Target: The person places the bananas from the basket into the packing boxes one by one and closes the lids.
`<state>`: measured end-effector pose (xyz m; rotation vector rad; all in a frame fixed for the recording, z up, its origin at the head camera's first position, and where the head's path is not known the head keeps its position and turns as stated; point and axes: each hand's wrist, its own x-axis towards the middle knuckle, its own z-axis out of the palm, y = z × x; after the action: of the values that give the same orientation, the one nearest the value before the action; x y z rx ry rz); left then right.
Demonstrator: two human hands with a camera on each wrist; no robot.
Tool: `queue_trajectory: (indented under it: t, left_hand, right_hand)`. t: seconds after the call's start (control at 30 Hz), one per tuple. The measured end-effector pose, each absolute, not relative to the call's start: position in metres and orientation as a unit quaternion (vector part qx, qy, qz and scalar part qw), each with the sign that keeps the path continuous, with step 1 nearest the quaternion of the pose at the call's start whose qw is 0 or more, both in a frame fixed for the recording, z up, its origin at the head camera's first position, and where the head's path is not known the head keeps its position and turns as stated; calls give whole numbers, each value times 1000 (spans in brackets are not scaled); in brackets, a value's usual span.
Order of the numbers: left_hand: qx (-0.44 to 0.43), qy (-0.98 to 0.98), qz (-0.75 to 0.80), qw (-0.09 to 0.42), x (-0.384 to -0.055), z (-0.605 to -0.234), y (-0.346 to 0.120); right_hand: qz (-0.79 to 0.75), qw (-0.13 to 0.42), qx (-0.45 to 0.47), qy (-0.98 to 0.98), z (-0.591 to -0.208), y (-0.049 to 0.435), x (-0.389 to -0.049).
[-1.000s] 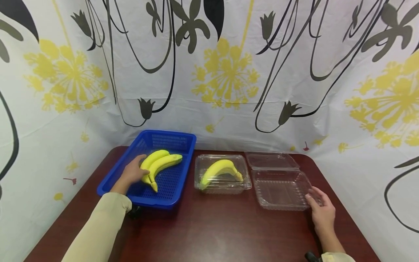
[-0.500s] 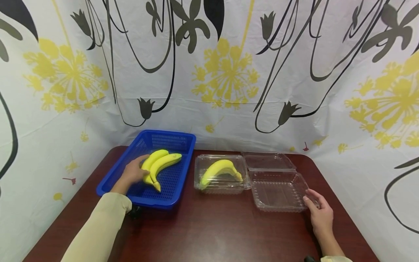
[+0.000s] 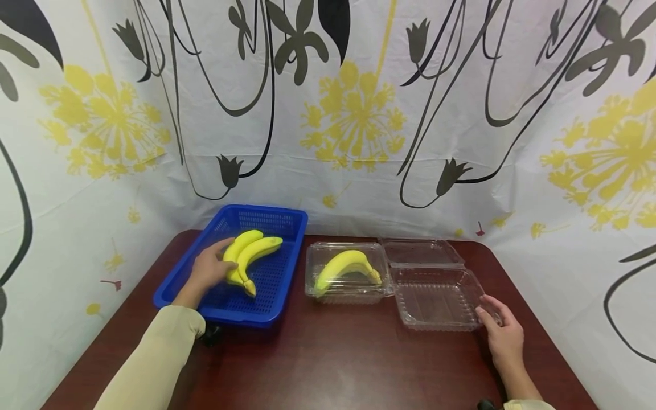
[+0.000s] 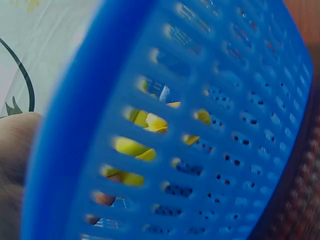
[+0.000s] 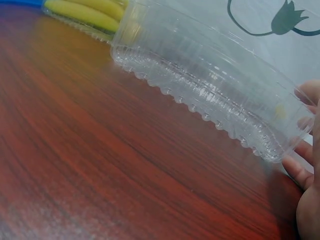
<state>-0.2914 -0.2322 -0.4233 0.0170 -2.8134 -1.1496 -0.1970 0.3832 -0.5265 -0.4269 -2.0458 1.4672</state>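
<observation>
My left hand (image 3: 209,267) reaches over the near left side of the blue plastic basket (image 3: 269,307) and grips a small bunch of bananas (image 3: 257,251) lying in it, thumb on the near side. In the left wrist view the basket wall (image 4: 200,150) fills most of the picture, with yellow banana showing through its slots. With thumb and fingers, my right hand (image 3: 504,333) holds the right front corner of an open clear plastic clamshell container (image 3: 435,304). The right wrist view shows those fingers around the container's corner (image 5: 272,150).
A lidded clear clamshell (image 3: 379,290) with bananas inside (image 3: 340,267) stands between the basket and the open container, right against the latter. The open container's lid (image 3: 422,253) lies folded back. A patterned white cloth (image 3: 353,199) hangs behind the dark red table (image 3: 333,359).
The bunch has turned slightly in the basket, its stem end shifting right and its top moving back with my left hand. My right hand has moved the open container a little left, against the lidded one.
</observation>
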Motion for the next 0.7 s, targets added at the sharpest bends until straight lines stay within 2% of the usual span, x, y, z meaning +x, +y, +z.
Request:
queue_trajectory:
  t: [0.4, 0.7]
  left_hand:
    - [60, -879, -457, 122, -285, -413, -211]
    - [50, -841, -523, 127, -282, -406, -195]
  right_hand:
    - [539, 294, -168, -771, -524, 385, -191]
    - [520, 291, -172, -784, -526, 381, -193]
